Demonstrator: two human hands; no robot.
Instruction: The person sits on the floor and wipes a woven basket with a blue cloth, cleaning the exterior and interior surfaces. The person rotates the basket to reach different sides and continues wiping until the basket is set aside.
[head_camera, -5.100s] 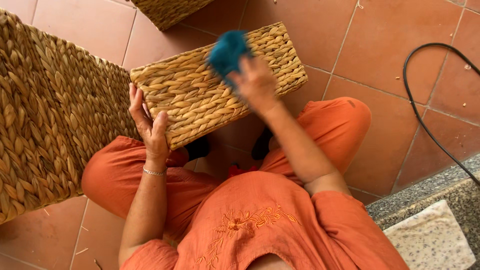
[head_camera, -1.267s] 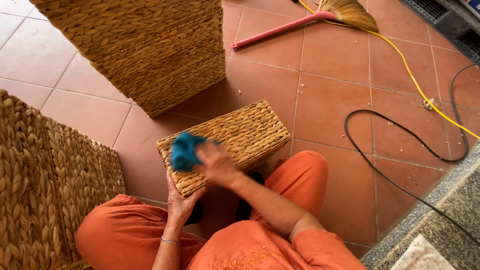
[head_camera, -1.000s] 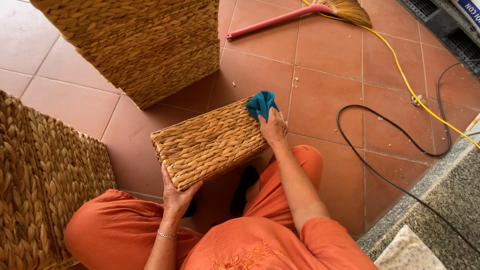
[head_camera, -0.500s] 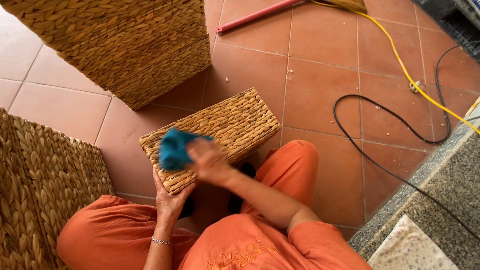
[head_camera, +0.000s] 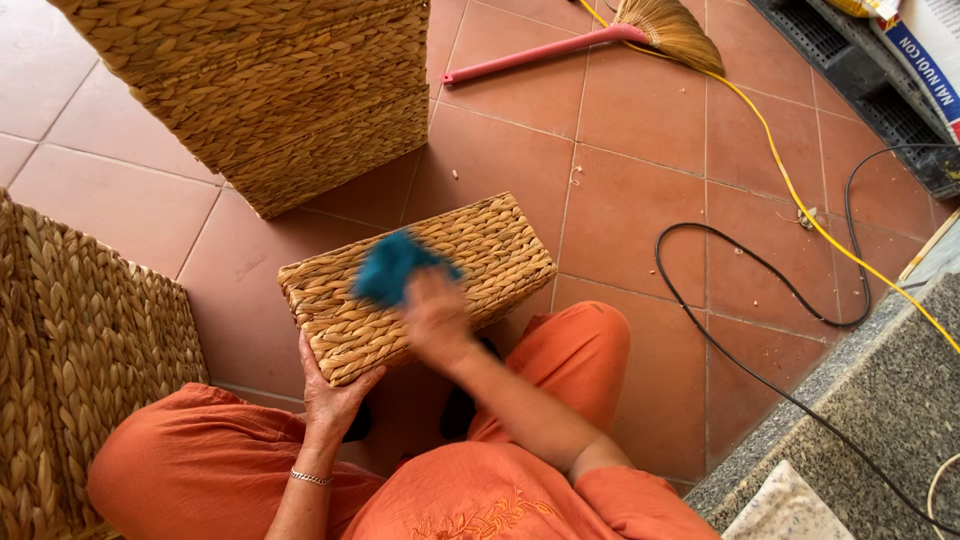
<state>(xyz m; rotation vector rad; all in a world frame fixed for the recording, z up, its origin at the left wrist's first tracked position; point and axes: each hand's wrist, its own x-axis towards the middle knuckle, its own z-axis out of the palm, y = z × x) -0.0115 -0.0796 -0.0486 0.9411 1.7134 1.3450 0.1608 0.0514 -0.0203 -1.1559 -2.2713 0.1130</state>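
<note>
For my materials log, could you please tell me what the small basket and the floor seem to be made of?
The small basket, steadied by the left hand, looks like woven dried plant fibre, perhaps seagrass: thick tan braided strands, matte. The floor seems unglazed terracotta tile: reddish-orange squares with pale grout lines and a dull finish.

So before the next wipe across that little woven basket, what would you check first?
1. Left hand steadying the small woven basket at its near corner: ok.
2. Blue cloth in the right hand, on the basket's top: ok, though blurred.
3. Basket seated steadily: cannot tell, its underside is hidden.
4. Black cable and yellow cord lying apart from the basket: ok.
5. Large basket not touching the small one: ok.
</note>
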